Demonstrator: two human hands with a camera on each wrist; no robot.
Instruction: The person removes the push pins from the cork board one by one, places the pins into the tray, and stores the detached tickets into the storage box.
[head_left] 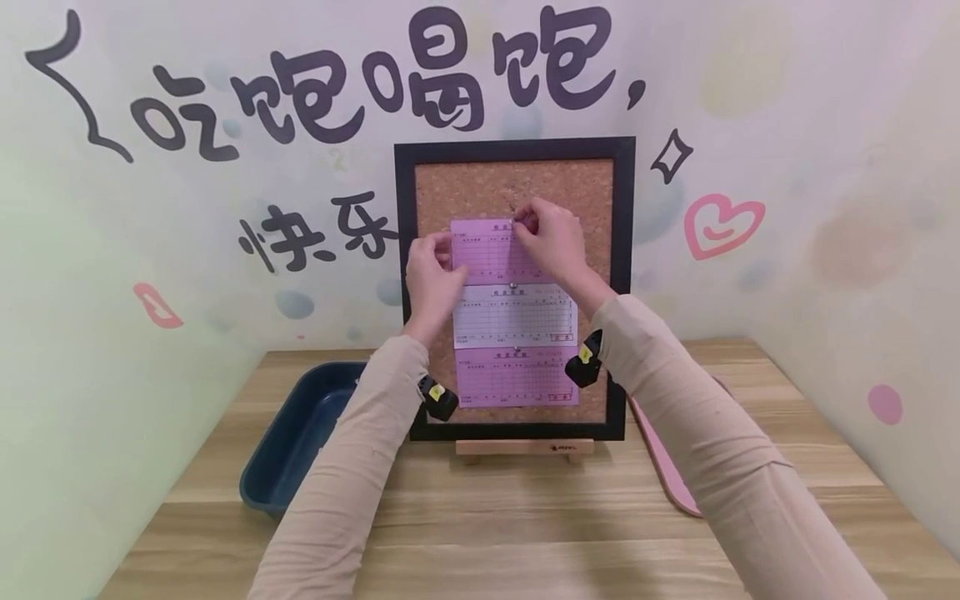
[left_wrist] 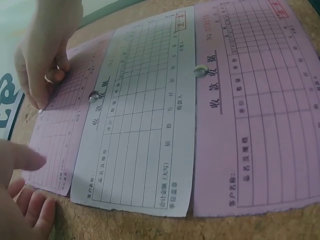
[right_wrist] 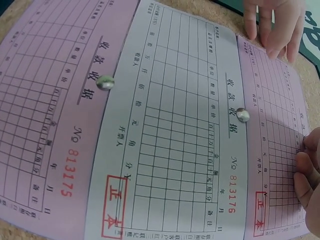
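A person's sleeved forearms reach across a wood-grain table. At left, a dark blue rectangular tray shows a bare inside where it can be seen; the left sleeve hides the rest. At right, a pink board or tray, partly covered by the right sleeve, leaves its contents unclear.

Beyond, a black-framed corkboard stands on a small wooden easel, bearing a lower pink receipt and a white receipt, each topped by a domed metal thumbtack. Above them lies the upper pink receipt. The left grip is spread at its left edge, thumb over the front; how firmly it presses cannot be told. The right grip appears to pinch a thumbtack at the top middle.

Good pinning here likely means keeping the sheet flat and square with the white one, pushing the tack straight into the cork, and using measured force, lest the easel tip backward. Behind rises a wall with painted lettering.
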